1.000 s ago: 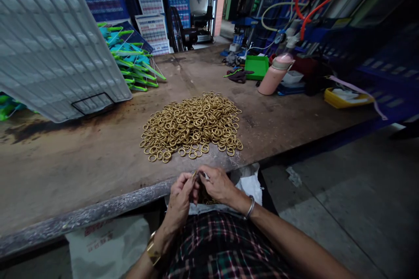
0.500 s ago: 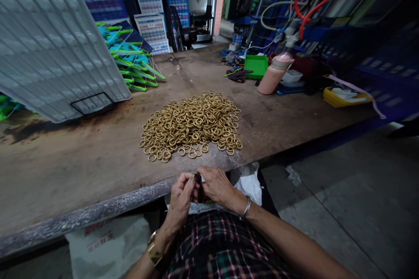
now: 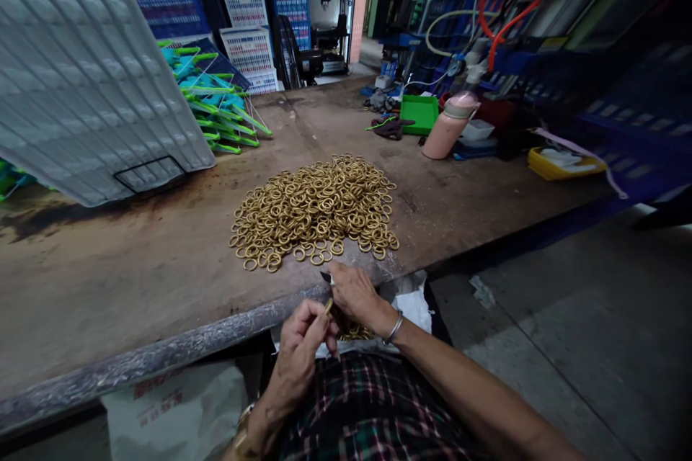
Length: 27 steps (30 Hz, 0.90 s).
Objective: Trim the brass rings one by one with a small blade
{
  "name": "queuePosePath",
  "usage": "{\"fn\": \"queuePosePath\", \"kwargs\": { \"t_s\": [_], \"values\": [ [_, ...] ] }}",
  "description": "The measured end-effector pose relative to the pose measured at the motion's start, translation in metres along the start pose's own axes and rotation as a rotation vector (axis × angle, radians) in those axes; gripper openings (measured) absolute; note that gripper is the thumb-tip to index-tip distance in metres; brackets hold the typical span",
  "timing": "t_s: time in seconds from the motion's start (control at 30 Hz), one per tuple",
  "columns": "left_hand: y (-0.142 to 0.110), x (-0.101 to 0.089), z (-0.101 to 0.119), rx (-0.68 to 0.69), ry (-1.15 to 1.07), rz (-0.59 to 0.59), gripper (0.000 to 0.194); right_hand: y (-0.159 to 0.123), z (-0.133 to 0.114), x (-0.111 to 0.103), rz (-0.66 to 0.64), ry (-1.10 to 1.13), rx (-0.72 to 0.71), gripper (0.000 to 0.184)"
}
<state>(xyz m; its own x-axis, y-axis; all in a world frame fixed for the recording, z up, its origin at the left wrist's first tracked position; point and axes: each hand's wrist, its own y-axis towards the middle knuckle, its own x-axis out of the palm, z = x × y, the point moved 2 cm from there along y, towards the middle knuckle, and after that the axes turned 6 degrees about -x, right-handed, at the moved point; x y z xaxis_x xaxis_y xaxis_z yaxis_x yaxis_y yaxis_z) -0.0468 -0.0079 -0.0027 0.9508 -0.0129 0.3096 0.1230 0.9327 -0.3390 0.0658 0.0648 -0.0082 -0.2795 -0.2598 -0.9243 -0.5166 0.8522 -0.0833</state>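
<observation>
My left hand is closed, pinching a brass ring between thumb and fingertips just off the table's front edge. My right hand grips a small knife with a dark, pointed blade; its handle is mostly hidden by the fingers. The blade sits a little above the ring, apart from it. Below my hands, more brass rings lie in a white bag at my lap, partly covered by the hands. In front, a wide heap of brass rings rests on the table.
On the wooden table, a grey plastic crate stands tilted at left beside green and blue plastic pieces. A pink bottle, green tray and yellow tray are at right. A printed white sack hangs below the edge.
My hands have moved apart: the right hand with the knife went up and away, and the left moved slightly down, so the ring now shows. The camera view shifted slightly.
</observation>
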Motion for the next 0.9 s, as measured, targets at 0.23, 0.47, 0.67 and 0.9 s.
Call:
{"fn": "queuePosePath", "kwargs": {
  "t_s": [0.23, 0.47, 0.67, 0.9],
  "values": [
    [0.012, -0.014, 0.001, -0.140, -0.407, 0.117, 0.025, 0.018, -0.004, 0.006, 0.077, -0.106, -0.009, 0.040],
    [0.021, -0.027, 0.003, -0.249, -0.654, 0.082, 0.016, 0.025, -0.004, 0.009, 0.090, -0.143, 0.028, 0.030],
    [0.032, -0.031, 0.007, -0.103, -0.376, 0.225, 0.023, 0.027, 0.004, -0.005, 0.156, 0.230, -0.070, 0.014],
    [0.040, -0.024, 0.024, 0.115, 0.179, 0.211, 0.028, 0.016, -0.003, -0.026, -0.016, 0.844, -0.083, 0.015]
  ]
}}
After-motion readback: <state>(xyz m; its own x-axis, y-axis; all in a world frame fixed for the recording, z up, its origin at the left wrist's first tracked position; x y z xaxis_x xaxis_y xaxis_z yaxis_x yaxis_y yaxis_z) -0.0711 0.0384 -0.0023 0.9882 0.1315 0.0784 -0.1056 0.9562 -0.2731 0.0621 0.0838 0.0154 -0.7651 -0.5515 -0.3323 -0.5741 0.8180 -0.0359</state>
